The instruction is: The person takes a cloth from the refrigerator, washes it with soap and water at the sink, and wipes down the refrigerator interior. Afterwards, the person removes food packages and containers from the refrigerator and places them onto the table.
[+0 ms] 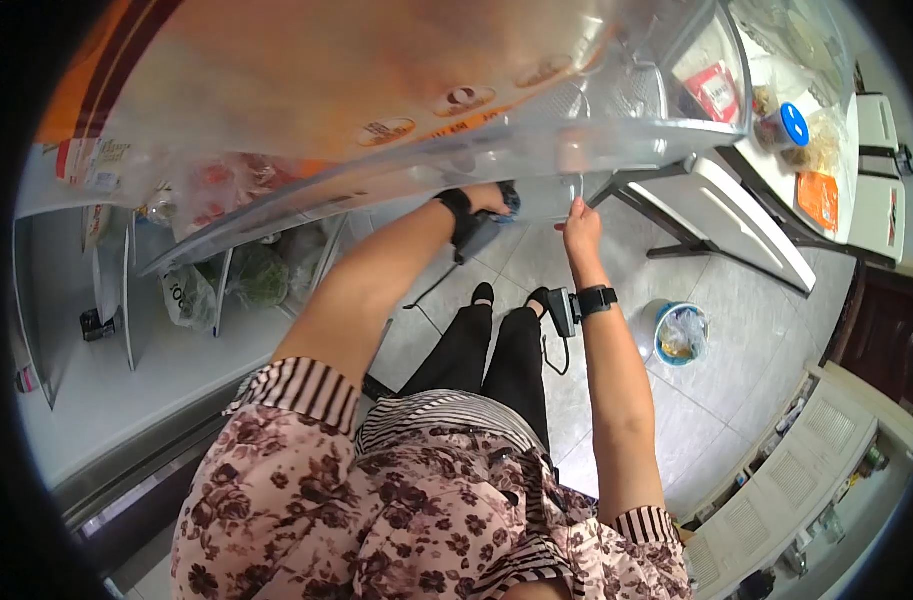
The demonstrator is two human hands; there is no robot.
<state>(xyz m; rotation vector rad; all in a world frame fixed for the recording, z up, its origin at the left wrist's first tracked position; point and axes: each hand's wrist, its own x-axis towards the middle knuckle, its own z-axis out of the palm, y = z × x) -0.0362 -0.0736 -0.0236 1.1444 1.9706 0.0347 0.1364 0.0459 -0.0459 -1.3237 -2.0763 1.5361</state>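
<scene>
One bluish item [510, 203], partly hidden, in left hand [489, 200].

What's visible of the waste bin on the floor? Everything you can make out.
The bin is round and open-topped, with a blue rim and a pale outer wall, plastic by its look. It stands upright on the grey tiled floor. Inside lie a crumpled clear bag and something yellowish, too small to identify. The right hand isn't touching it. Its base can't be made out.
</scene>
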